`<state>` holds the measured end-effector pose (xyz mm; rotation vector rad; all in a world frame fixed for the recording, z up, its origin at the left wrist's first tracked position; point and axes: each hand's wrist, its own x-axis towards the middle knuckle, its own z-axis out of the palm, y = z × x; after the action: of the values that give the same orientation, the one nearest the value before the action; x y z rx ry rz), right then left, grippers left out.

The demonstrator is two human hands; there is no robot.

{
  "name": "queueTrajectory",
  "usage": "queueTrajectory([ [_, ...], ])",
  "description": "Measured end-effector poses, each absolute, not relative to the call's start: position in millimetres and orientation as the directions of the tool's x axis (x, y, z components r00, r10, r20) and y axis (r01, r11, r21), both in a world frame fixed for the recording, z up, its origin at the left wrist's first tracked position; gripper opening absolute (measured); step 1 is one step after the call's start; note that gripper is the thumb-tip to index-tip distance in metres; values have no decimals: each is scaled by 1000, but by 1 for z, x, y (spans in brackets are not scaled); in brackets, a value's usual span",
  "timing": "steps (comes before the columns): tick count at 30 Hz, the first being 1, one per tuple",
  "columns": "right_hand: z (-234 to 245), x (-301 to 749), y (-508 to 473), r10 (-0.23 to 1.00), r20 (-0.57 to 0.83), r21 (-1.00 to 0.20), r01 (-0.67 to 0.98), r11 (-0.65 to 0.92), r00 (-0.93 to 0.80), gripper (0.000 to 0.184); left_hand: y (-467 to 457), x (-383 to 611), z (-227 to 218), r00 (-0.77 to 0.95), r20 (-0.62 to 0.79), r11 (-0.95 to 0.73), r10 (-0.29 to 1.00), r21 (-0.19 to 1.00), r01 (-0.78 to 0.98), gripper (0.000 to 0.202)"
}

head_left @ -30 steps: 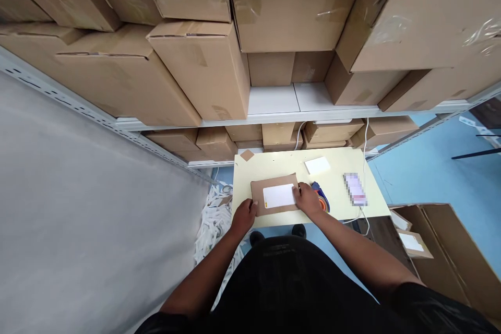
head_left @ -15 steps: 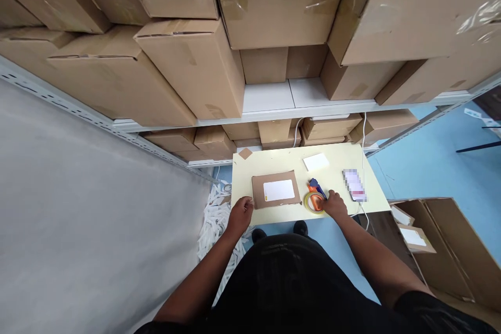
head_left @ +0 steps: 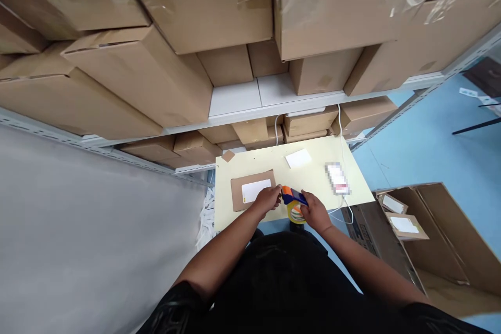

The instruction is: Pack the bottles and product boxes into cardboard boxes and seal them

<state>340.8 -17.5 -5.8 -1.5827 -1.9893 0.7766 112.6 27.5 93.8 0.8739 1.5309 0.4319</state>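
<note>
In my right hand [head_left: 315, 212] is a tape dispenser [head_left: 294, 197], blue and orange with a yellow roll of tape. It is held up over the table's front edge, its orange end pointing left. My left hand [head_left: 267, 201] is closed, its fingertips right by that orange end; whether they pinch the tape's end is too small to see. Partly behind my left hand, a flat brown cardboard parcel [head_left: 238, 198] with a white label [head_left: 250, 191] lies on the pale yellow table [head_left: 225, 219].
Farther back on the table are a white card stack [head_left: 298, 158], a phone [head_left: 337, 178] with a white cable, and a small brown cardboard piece [head_left: 228, 156]. Shelves of cardboard boxes [head_left: 188, 78] rise behind. An open carton [head_left: 442, 235] with labelled parcels stands at right; shredded paper [head_left: 206, 219] lies at left.
My right hand has lifted the tape dispenser off the table and turned it. My left hand has moved right, from the parcel's left corner to the dispenser's end. The view has shifted right.
</note>
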Motion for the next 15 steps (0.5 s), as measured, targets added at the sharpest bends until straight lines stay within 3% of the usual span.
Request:
queueTrajectory([
  [9, 9, 367, -17, 986, 20, -779, 616, 118, -164, 65, 28, 153, 80, 62, -794, 789, 605, 587, -182, 35],
  [12, 7, 374, -16, 987, 51, -792, 596, 131, -149, 64, 29, 163, 80, 100, -851, 848, 515, 488, -209, 36],
  [15, 6, 377, -14, 981, 69, -803, 574, 161, -179, 64, 28, 171, 78, 84, -857, 858, 508, 494, -141, 33],
])
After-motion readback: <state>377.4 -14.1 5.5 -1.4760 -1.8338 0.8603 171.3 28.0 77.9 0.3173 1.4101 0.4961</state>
